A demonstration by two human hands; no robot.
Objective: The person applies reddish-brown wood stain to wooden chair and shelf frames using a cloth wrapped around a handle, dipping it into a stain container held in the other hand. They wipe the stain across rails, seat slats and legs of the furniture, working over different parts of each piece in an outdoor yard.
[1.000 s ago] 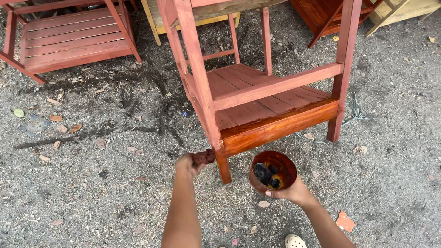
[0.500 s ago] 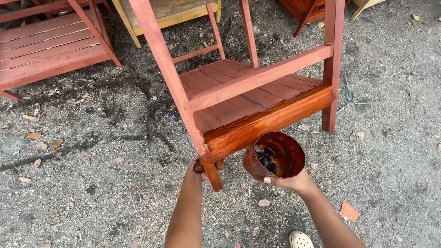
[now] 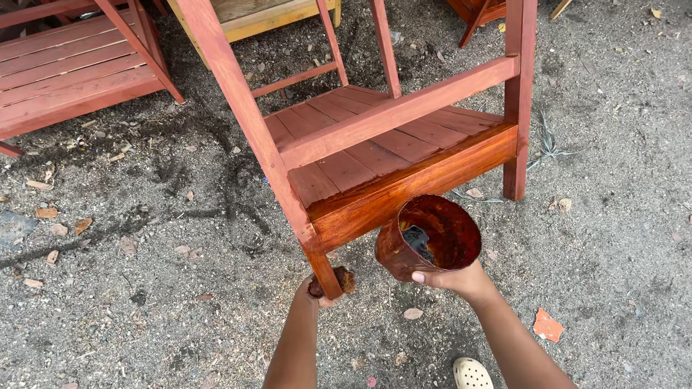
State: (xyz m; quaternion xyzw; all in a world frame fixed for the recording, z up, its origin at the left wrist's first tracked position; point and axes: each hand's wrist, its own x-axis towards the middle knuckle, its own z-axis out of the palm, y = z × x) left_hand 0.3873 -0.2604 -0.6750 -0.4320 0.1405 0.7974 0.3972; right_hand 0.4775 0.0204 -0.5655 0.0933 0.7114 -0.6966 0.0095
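My left hand point(image 3: 314, 292) presses a dark stained rag point(image 3: 344, 279) against the foot of the near front leg point(image 3: 322, 268) of a red-brown wooden chair point(image 3: 375, 151). The rag sticks out to the right of the leg. My right hand point(image 3: 461, 279) grips the bottom of a stain-coated cup point(image 3: 427, 238), tilted so its mouth faces me, with dark liquid inside. The cup hovers just below the chair's glossy front rail point(image 3: 425, 184).
Gravelly dirt ground with dry leaves lies all around. A second red slatted piece point(image 3: 68, 72) lies at upper left and an unstained yellow wooden piece point(image 3: 277, 16) stands behind the chair. My pale shoe point(image 3: 472, 373) shows at the bottom; an orange shard point(image 3: 548, 325) lies to its right.
My left hand has moved with the rag from in front of the chair onto the foot of the leg. The view has moved closer to the chair; the cup has stayed under the front rail.
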